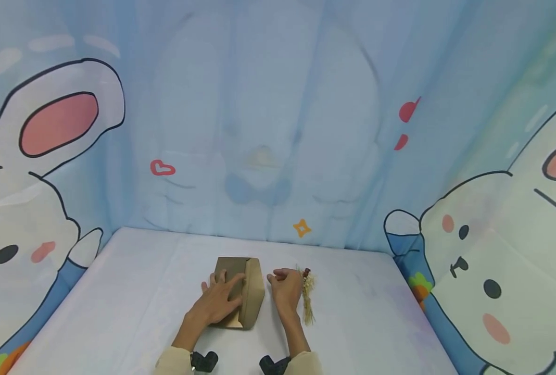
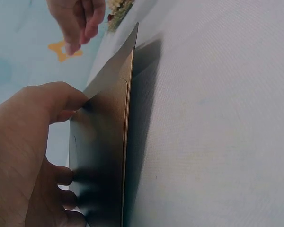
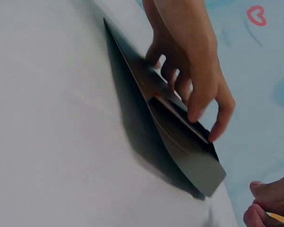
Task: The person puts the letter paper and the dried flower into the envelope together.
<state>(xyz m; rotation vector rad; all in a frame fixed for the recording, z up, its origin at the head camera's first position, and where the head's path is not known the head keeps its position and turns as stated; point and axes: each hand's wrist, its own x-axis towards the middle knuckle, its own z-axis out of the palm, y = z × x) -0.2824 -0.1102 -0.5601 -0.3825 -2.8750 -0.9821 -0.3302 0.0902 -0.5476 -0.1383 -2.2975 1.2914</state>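
Observation:
A gold-brown paper envelope (image 1: 231, 264) lies on the white table, its flap (image 1: 255, 294) folded out to the right. On the envelope's body rests my left hand (image 1: 218, 302), fingers spread and pressing the paper near the mouth. The right wrist view shows the envelope (image 3: 182, 142) with its mouth gaping slightly under the left thumb and finger. My right hand (image 1: 287, 289) hovers beside the flap with loosely curled fingers, nothing visible in them. Just right of it lies a small dried flower bunch (image 1: 308, 299) with a dark red bloom at the top.
White cloth covers the table (image 1: 367, 312). A light blue curtain (image 1: 268, 104) printed with cartoon rabbits hangs behind and along both sides. Dark wrist cameras (image 1: 204, 361) sit on both wrists at the front.

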